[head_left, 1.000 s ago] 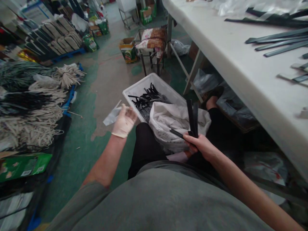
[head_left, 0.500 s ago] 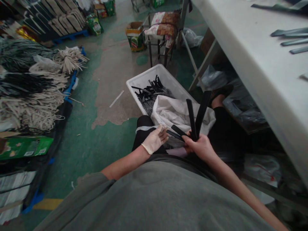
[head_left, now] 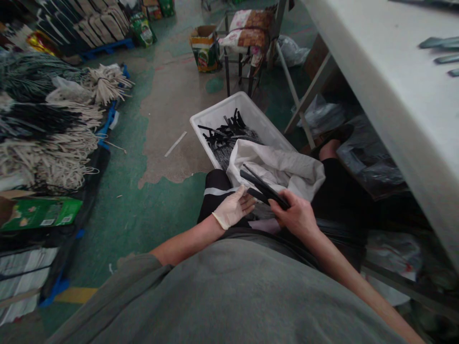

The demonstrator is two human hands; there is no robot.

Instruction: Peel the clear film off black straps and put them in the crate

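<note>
My right hand (head_left: 297, 214) is closed around a small bunch of flat black strips (head_left: 264, 186), whose free ends point up and left. My left hand (head_left: 234, 208), in a pale glove, is open with the palm turned up, close beside the strip ends; whether its fingertips touch them I cannot tell. Beneath the strips a white cloth sack (head_left: 283, 162) lies across my lap. Just past it stands a white plastic bin (head_left: 263, 112) with many loose black strips (head_left: 229, 129) inside.
A white table (head_left: 376, 67) with several dark strips on it rises on my right. Ahead stands a stool with a patterned cushion (head_left: 251, 21), next to an opened carton (head_left: 204, 50). Bundles of cord (head_left: 53, 157) lie on pallets to my left.
In my right hand the strips have come together from a spread fan and swung down to the left, towards my gloved left hand. The left hand has barely moved.
</note>
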